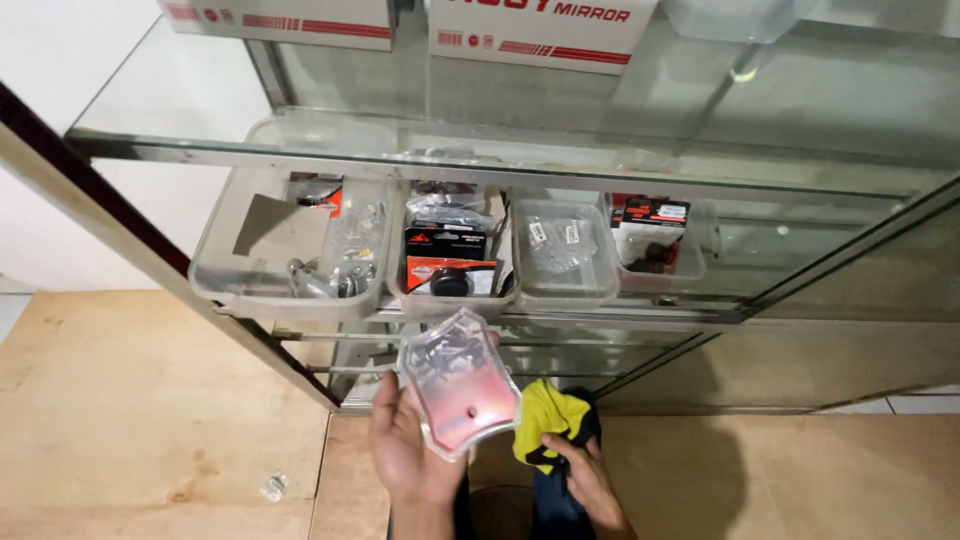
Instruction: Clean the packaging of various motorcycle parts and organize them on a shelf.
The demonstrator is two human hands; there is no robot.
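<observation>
Between your two hands and just above them, a glass display cabinet rises, its shelf edged in metal and carrying a row of clear plastic tubs. Your left hand is closed around the lower edge of a clear plastic blister pack, fingers curled behind it and thumb at its side; the pack is a glossy, rounded shield shape with a pink backing card, a small dark hole near the middle and what look like small metal parts bunched in its upper end. It tilts up and away from that hand toward the shelf. Your right hand pinches a soft, crumpled yellow cloth, which sits just right of the pack and nearly touches it. Directly above the pack, the middle tub holds carded parts in black and orange. Left of your left hand lies pale, matte plywood floor.
</observation>
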